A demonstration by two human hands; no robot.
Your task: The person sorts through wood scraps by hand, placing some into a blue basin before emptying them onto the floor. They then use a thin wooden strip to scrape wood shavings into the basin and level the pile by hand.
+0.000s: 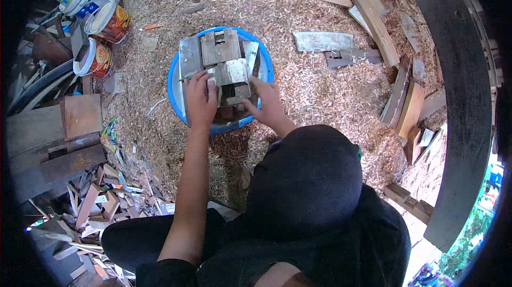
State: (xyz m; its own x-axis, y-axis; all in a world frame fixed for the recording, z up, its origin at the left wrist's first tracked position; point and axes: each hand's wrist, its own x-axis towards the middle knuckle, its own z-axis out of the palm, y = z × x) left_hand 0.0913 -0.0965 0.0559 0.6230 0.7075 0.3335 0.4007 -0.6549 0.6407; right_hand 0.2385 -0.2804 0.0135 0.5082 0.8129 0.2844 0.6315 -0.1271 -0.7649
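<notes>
A notched wooden block (pixel 233 71) with a pale, worn top face lies on other wood over a blue-rimmed basin (pixel 174 91). My left hand (pixel 201 98) grips its left side, fingers bent over the edge. A thin, dark stick-like thing (pixel 186 78) shows by those fingertips; its kind is too small to tell. On the right side of the block, my right hand (pixel 266 100) holds on with thumb and fingers parted around the edge. Just beyond is a second notched wooden piece (pixel 220 50), beside a grey board (pixel 190 55).
Wood shavings (pixel 314 95) cover the ground. Paint buckets (pixel 114 22) stand at the upper left. Wood offcuts (pixel 101 201) are heaped at the lower left, and long planks (pixel 373 26) lie to the right. A black-capped head (pixel 309 175) blocks the lower middle.
</notes>
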